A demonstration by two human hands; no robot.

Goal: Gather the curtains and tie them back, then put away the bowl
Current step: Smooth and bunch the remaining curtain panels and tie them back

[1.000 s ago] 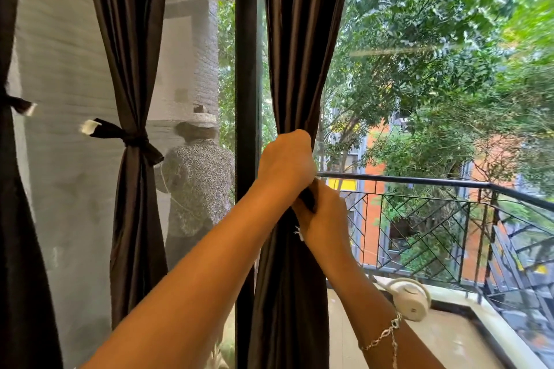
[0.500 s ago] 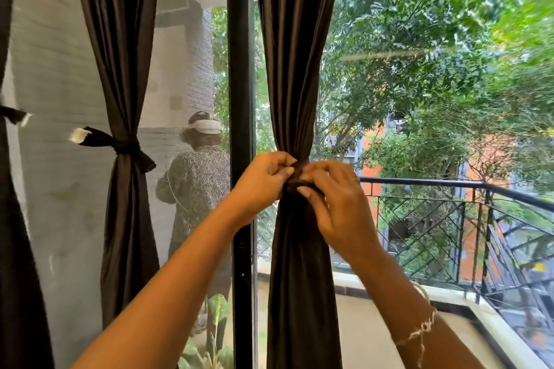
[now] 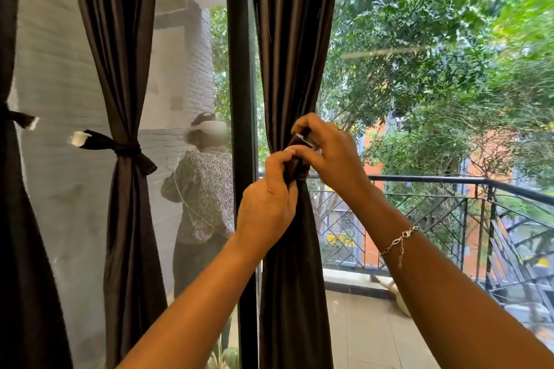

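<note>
Judged well into the curtain part, not through it. Already gathered and knotted with dark bands: far-left curtain [image 3: 18, 219] and middle curtain [image 3: 120, 39], each cinched at the waist. Under way on the right curtain [image 3: 293, 39], bunched tight beside the window frame [image 3: 239, 69] — left hand [image 3: 266, 207] reaching from below, fingers [image 3: 281, 157] curled and pinching the tie band [image 3: 295, 166] at the narrowest point of the folds; right hand [image 3: 332, 153] coming from above, thumb and fingers pinching the band's upper end. No closed knot visible here yet.

Left to do, by the look of it: finishing this tie, then the bowl. No bowl anywhere in view, so no telling its place.

Hard to make out: the band's path behind the cloth — hidden by both hands. Far-left curtain cut off at the picture edge.
</note>
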